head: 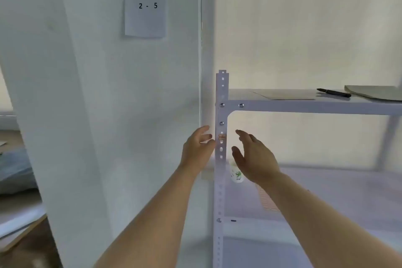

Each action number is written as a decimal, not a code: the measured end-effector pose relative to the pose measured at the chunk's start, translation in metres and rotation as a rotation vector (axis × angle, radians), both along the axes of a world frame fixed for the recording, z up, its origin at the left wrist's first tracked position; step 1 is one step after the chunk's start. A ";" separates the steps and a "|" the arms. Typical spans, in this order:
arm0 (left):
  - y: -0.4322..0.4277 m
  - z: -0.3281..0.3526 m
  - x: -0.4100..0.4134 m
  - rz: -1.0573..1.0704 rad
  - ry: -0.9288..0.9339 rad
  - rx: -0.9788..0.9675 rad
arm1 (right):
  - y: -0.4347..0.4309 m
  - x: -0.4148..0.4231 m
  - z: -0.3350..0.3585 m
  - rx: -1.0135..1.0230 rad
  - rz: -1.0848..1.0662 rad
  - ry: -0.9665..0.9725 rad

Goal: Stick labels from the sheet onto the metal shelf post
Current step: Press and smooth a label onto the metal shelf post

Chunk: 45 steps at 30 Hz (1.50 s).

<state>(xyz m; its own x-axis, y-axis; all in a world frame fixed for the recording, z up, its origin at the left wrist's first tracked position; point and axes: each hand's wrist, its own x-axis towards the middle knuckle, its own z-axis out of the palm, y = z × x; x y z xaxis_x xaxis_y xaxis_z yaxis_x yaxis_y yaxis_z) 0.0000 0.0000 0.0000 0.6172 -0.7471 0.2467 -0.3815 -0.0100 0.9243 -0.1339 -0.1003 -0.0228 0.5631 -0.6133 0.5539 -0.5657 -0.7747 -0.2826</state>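
Note:
The white perforated metal shelf post (pixel 221 93) stands upright in the middle of the view. A small orange-and-white label (pixel 222 137) is stuck on its front face, just below a bolt. My left hand (pixel 196 148) hovers at the post's left side, fingers loosely spread, their tips close to the post edge. To the right of the post is my right hand (pixel 253 159), with straight fingers and an empty palm. The label sheet (pixel 268 201), orange-patterned, lies on the lower shelf, partly hidden behind my right forearm.
A paper cup with a green print (pixel 237 175) stands on the lower shelf next to the post. On the upper shelf (pixel 304 105) lie a black pen (pixel 334 92) and a grey folder (pixel 376 92). A wall paper marked "2 - 5" (pixel 144 7) hangs at upper left.

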 end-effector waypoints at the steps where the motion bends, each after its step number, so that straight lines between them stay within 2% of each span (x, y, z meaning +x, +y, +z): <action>1: -0.004 -0.002 0.001 -0.004 0.055 -0.042 | -0.004 0.004 -0.002 0.050 0.023 -0.065; 3: -0.011 -0.003 0.005 -0.022 0.183 -0.091 | -0.008 0.012 -0.004 0.151 0.092 -0.194; 6: -0.023 -0.008 0.013 -0.074 0.346 -0.156 | -0.006 0.027 -0.008 0.408 0.160 -0.398; 9: -0.031 -0.012 0.018 -0.185 0.369 -0.183 | -0.002 0.041 -0.014 0.642 0.213 -0.630; 14: -0.042 -0.017 0.031 -0.311 0.342 -0.222 | 0.006 0.051 -0.010 0.852 0.205 -0.887; 22: -0.050 -0.024 0.046 -0.379 0.256 -0.215 | 0.003 0.066 -0.004 0.923 0.242 -1.014; 35: -0.062 -0.031 0.045 -0.330 0.259 -0.260 | -0.018 0.066 0.000 1.084 0.361 -0.931; 45: -0.062 -0.034 0.044 -0.365 0.285 -0.288 | -0.018 0.070 0.000 1.273 0.434 -1.024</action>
